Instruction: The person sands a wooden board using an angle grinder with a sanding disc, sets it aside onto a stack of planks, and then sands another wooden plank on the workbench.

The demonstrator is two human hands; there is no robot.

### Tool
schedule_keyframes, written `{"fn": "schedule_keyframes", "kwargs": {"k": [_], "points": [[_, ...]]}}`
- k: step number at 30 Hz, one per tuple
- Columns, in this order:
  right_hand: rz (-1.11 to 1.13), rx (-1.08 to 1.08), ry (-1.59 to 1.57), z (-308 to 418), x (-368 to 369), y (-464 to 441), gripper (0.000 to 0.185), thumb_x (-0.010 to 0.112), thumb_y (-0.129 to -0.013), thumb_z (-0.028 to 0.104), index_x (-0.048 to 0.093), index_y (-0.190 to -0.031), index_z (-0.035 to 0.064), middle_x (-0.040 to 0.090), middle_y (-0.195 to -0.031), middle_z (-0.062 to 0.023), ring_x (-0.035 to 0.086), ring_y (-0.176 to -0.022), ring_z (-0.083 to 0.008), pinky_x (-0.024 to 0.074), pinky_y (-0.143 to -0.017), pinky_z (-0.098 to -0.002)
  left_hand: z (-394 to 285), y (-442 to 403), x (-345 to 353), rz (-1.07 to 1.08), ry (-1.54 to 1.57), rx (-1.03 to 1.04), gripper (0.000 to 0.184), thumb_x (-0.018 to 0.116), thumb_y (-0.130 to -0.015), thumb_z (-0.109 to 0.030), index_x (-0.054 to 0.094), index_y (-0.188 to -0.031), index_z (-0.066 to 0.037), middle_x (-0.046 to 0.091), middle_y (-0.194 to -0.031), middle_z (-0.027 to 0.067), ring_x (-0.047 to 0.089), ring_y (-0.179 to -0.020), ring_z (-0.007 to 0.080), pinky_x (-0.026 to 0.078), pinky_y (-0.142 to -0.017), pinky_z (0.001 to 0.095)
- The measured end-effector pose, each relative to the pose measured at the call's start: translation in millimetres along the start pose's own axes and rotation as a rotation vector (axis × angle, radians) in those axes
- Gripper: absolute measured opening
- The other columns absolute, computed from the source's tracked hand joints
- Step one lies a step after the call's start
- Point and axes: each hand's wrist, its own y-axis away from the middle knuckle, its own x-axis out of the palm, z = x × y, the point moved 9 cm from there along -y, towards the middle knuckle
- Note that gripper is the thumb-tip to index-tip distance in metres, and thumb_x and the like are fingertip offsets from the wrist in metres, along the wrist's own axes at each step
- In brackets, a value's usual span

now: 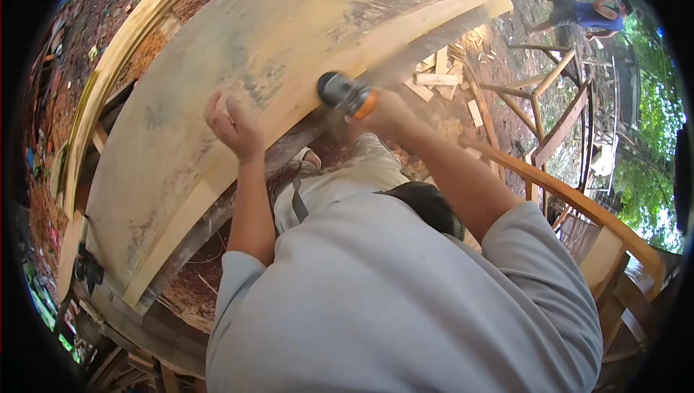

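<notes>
My right hand is closed round a power tool with a dark round head and an orange part. The tool is at the near edge of a long pale wooden strip, which lies on a large worn tabletop board. Above the board, left of the tool, my left hand is raised with its fingers curled; whether it holds anything is hidden. Around the tool the picture is slightly blurred.
Wood offcuts lie on the ground beyond the board. A person in a blue top stands at the upper right. Wooden frames and a curved chair-like piece are at the right. A dark tool sits at the left.
</notes>
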Motion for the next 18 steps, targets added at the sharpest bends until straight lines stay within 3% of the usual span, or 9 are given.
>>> {"fn": "schedule_keyframes", "kwargs": {"k": [3,4,7,9,13,17,18], "points": [[0.209,-0.087,0.253,64.9,78.8,22.1,0.031,0.078,-0.074,0.024,0.074,-0.101,0.0089,0.076,-0.096,-0.0182,0.075,-0.093,-0.0341,0.0588,-0.082,-0.0443,-18.2,0.5,-81.0,-0.117,-0.047,0.137,0.020,0.059,-0.104,-0.013,0.063,-0.106,0.006,0.060,-0.132,0.0202,0.058,-0.116,0.0292,0.045,-0.099,0.0369],[0.258,-0.140,0.253,82.2,104.3,27.3,0.032,0.076,-0.074,0.022,0.073,-0.103,0.0094,0.076,-0.098,-0.0184,0.075,-0.095,-0.0347,0.0591,-0.083,-0.0447,2.3,4.4,-111.3,-0.160,0.056,-0.009,0.024,0.057,-0.106,-0.016,0.063,-0.114,0.005,0.061,-0.131,0.0182,0.057,-0.116,0.0264,0.046,-0.098,0.0341],[0.274,-0.213,0.268,121.0,140.5,32.7,0.034,0.073,-0.074,0.020,0.073,-0.107,0.0102,0.076,-0.102,-0.0177,0.074,-0.099,-0.0352,0.0592,-0.086,-0.0441,35.9,15.2,-210.3,-0.370,-0.064,-0.135,0.029,0.057,-0.107,-0.020,0.063,-0.121,0.005,0.061,-0.129,0.0165,0.057,-0.116,0.0237,0.048,-0.098,0.0354],[0.214,-0.266,0.243,130.1,134.5,30.0,0.039,0.080,-0.071,0.027,0.072,-0.103,0.0065,0.075,-0.093,-0.0208,0.073,-0.090,-0.0376,0.0578,-0.081,-0.0451,59.6,34.8,-265.3,-0.489,-0.176,-0.210,0.033,0.058,-0.107,-0.024,0.063,-0.122,0.006,0.061,-0.126,0.0161,0.057,-0.114,0.0239,0.048,-0.098,0.0368],[0.185,-0.185,0.166,97.6,79.7,0.4,0.044,0.083,-0.069,0.029,0.073,-0.103,0.0040,0.074,-0.087,-0.0168,0.073,-0.079,-0.0285,0.0572,-0.072,-0.0392,73.9,85.8,-333.8,-0.610,-0.263,-0.362,0.036,0.060,-0.106,-0.026,0.063,-0.121,0.007,0.064,-0.118,0.0152,0.061,-0.106,0.0241,0.048,-0.097,0.0373],[0.075,-0.095,0.153,33.1,0.2,-33.5,0.043,0.086,-0.068,0.028,0.072,-0.097,-0.0009,0.073,-0.083,-0.0133,0.070,-0.074,-0.0224,0.0567,-0.069,-0.0378,51.0,127.1,-323.2,-0.596,-0.440,-0.532,0.033,0.062,-0.105,-0.025,0.067,-0.114,0.006,0.070,-0.108,0.0142,0.064,-0.099,0.0249,0.050,-0.095,0.0370],[0.012,-0.068,0.165,14.3,-19.4,-48.9,0.044,0.087,-0.067,0.028,0.072,-0.096,-0.0020,0.072,-0.082,-0.0126,0.069,-0.073,-0.0215,0.0564,-0.069,-0.0380,50.8,135.5,-310.9,-0.601,-0.379,-0.476,0.027,0.064,-0.103,-0.020,0.069,-0.111,0.006,0.071,-0.106,0.0137,0.065,-0.097,0.0229,0.052,-0.092,0.0350]]}}
